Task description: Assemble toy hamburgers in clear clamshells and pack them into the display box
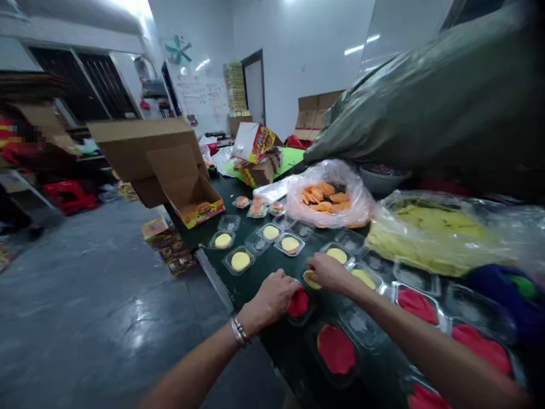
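My left hand [272, 298] is closed, its fingertips at the edge of a red, soft-looking flat piece [298, 304] in a small clear plastic container. Just to its right, my right hand [330, 274] has its fingers pinched on a pale yellow disc [312, 279] in another container; the exact grip is partly hidden. Nearer to me, a second container holds a larger red piece [336, 349]. Beyond my hands stand several open clear containers with yellow discs, such as a yellow disc [240, 261] and one over an orange layer [290, 245].
A plastic bag of orange pieces [326, 197] and a bag of yellow pieces [438, 221] lie beyond the containers. An open cardboard box [187, 193] sits at the table's left edge. More red pieces [417, 305] lie at right under my forearm. A large grey-green sack [426, 108] looms behind.
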Demonstrator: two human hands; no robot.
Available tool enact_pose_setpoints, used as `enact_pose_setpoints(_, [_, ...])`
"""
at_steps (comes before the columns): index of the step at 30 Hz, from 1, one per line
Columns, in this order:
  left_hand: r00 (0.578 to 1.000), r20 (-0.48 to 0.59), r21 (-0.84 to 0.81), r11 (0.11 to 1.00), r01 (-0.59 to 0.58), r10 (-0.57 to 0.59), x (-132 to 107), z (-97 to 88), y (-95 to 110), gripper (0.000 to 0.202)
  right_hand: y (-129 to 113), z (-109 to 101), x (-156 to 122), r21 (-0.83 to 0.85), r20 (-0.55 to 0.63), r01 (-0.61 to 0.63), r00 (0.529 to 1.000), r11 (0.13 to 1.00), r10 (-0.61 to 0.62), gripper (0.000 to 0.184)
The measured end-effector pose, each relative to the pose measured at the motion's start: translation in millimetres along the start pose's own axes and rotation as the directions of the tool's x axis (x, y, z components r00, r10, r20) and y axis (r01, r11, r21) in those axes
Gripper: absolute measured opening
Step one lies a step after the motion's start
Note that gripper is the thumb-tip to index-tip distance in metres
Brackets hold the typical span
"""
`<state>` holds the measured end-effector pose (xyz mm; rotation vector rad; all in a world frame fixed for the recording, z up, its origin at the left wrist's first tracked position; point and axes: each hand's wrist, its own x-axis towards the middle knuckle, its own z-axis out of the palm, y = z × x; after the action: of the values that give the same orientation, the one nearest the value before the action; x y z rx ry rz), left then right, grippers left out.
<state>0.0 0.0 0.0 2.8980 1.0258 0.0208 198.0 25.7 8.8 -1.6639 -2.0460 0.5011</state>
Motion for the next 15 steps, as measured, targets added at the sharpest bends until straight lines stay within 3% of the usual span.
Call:
enact_pose_setpoints(3, [0.995,-0.101,-0.101,0.995,-0.017,0.007,-9,-2.6,1,0.022,26,-39,-17,-0.021,-0.092,-0.028,0.995,0.999,0.026,0.007])
enact_pose_setpoints(6, [0.977,-0.204,-0.192,0.981,0.019,-0.059,-16,-5.8,4,0.027,51,-70,-43,0.131,-0.073,-0.113,0.990,0.985,0.124,0.018])
enact_pose_setpoints(8, [0.982,-0.163,-0.210,0.976,0.055,-0.091,-17,-7.7,7,0.021,64,-82,-65,0.321,0.027,-0.204,0.978,0.925,0.206,0.029])
enact_pose_setpoints(12, [0.996,0.043,-0.149,0.986,0.079,-0.074,-10,-10.2,10,0.019,73,-85,-100,0.574,0.267,-0.378,0.925,0.726,0.271,0.042])
enact_pose_setpoints(15, [0.994,0.024,-0.211,0.972,0.107,-0.104,-2,-14.6,11,0.021,73,-77,-110,0.662,0.326,-0.403,0.914,0.632,0.241,0.043])
